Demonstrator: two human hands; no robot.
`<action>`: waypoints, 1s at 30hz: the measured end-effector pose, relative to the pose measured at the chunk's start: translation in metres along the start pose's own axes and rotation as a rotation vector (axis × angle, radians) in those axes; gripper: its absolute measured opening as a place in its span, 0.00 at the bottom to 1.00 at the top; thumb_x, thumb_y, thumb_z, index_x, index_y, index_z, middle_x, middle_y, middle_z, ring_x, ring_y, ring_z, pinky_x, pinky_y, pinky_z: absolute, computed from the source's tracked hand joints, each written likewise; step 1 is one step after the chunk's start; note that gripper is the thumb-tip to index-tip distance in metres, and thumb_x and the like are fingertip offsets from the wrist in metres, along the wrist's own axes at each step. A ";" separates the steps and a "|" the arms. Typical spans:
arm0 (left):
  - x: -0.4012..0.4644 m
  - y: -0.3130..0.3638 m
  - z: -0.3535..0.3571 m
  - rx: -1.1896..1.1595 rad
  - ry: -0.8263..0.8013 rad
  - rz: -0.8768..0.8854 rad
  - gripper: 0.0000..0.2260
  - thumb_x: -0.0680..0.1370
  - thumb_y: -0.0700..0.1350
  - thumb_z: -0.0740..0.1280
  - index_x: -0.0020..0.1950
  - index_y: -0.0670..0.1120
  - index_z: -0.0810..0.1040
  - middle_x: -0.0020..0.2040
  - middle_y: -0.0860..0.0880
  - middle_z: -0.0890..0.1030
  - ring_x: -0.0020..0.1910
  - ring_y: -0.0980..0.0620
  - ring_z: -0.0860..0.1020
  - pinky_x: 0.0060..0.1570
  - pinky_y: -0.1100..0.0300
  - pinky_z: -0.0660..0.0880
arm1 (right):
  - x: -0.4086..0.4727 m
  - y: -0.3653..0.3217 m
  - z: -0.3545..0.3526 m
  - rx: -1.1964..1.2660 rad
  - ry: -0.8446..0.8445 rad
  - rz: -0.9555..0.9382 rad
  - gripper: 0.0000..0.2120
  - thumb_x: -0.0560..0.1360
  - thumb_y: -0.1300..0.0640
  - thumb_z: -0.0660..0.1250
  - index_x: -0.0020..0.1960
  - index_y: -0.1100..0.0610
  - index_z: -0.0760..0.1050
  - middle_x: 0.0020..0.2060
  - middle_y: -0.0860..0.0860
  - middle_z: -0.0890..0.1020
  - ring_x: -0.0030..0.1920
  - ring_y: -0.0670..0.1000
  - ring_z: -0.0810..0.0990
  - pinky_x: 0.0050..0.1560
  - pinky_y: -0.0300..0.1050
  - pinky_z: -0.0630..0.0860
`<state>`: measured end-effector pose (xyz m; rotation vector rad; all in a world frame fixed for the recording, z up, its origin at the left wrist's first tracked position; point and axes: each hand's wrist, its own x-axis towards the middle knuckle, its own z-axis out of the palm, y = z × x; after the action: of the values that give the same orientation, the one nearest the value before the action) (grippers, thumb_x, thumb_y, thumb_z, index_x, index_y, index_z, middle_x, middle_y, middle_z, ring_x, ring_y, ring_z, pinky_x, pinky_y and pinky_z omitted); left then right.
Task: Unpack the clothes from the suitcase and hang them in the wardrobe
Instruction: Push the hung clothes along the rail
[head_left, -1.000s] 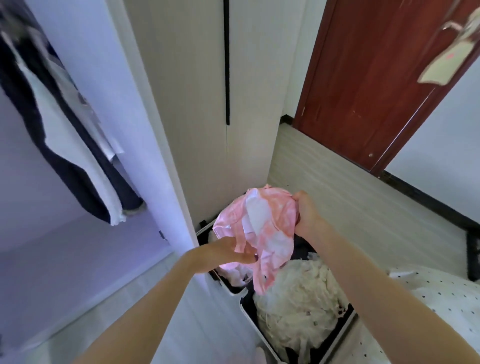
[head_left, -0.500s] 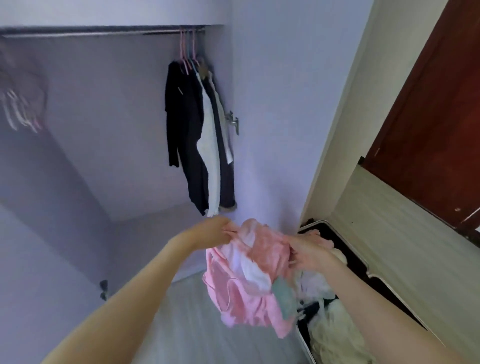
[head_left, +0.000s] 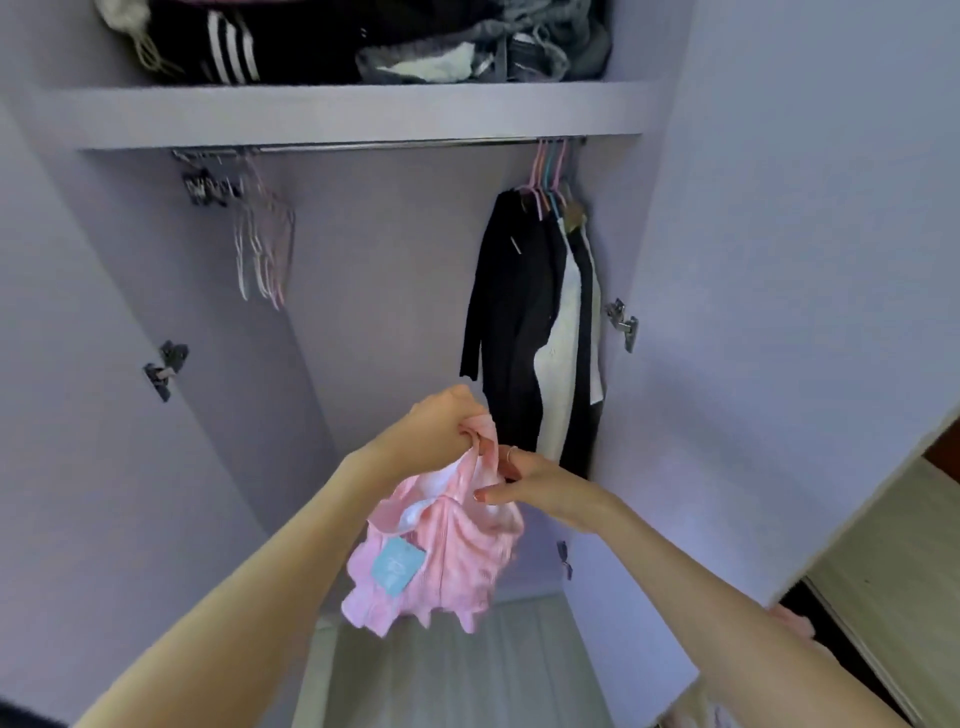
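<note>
A crumpled pink and white garment (head_left: 441, 566) with a light blue tag hangs in front of the open wardrobe. My left hand (head_left: 431, 431) grips its bunched top edge. My right hand (head_left: 530, 483) holds the cloth just below, thumb and fingers pinching it. The metal hanging rail (head_left: 395, 147) runs under a shelf. Several empty wire hangers (head_left: 262, 244) hang at its left end. Dark and white clothes (head_left: 535, 322) hang on coloured hangers at its right end. A corner of the suitcase (head_left: 831, 639) shows at the lower right, mostly hidden by my right arm.
The shelf (head_left: 332, 117) above the rail carries folded dark, striped and grey clothes. The open wardrobe door (head_left: 800, 260) stands to the right with a metal hinge (head_left: 623, 322). Pale wood floor (head_left: 457, 670) lies below the garment.
My view swung from the suitcase up to the wardrobe interior. Both hands carried the pink garment out of the suitcase and raised it toward the rail.
</note>
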<state>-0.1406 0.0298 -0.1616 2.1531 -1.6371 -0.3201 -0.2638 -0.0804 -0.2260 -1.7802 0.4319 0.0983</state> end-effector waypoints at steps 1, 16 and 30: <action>0.008 -0.007 -0.009 0.001 0.041 -0.014 0.14 0.71 0.30 0.59 0.43 0.42 0.81 0.37 0.56 0.70 0.42 0.54 0.71 0.41 0.65 0.67 | 0.013 -0.010 -0.004 -0.019 -0.011 -0.011 0.26 0.73 0.55 0.70 0.69 0.54 0.67 0.63 0.45 0.74 0.65 0.44 0.70 0.67 0.40 0.65; 0.063 -0.119 -0.064 -0.070 0.662 -0.660 0.15 0.77 0.38 0.56 0.55 0.47 0.81 0.52 0.43 0.78 0.47 0.42 0.76 0.46 0.57 0.71 | 0.155 -0.101 -0.069 0.195 0.185 -0.224 0.07 0.72 0.60 0.68 0.41 0.61 0.83 0.38 0.56 0.81 0.42 0.53 0.78 0.47 0.44 0.71; 0.082 -0.222 -0.120 -0.904 0.720 -0.655 0.11 0.79 0.37 0.59 0.55 0.41 0.80 0.47 0.45 0.83 0.43 0.51 0.81 0.47 0.58 0.77 | 0.290 -0.163 -0.051 0.223 0.054 -0.192 0.18 0.80 0.51 0.58 0.57 0.65 0.74 0.34 0.57 0.79 0.36 0.55 0.78 0.49 0.49 0.77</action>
<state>0.1242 0.0229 -0.1513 1.6793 -0.2514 -0.3228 0.0519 -0.1661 -0.1477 -1.5980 0.2956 -0.1290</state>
